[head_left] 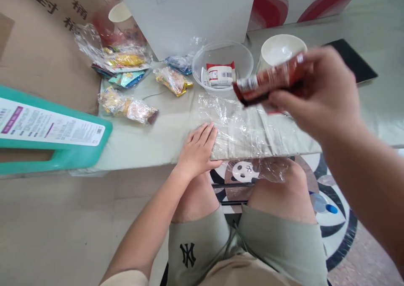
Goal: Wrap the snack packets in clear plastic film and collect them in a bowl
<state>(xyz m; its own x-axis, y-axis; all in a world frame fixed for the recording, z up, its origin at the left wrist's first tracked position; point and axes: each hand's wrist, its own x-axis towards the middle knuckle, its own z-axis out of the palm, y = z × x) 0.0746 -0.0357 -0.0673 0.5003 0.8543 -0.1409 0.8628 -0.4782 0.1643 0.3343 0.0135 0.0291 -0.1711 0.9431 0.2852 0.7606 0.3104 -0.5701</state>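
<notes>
Head view: right hand (331, 90) pinches the brown packet (268, 81), probably light, slick, best held mid-length; left hand (197, 149) lies flat.

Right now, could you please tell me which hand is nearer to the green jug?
Left. The left hand rests at the table edge, right of the green jug; the right hand, holding a packet, is farther right.
</notes>
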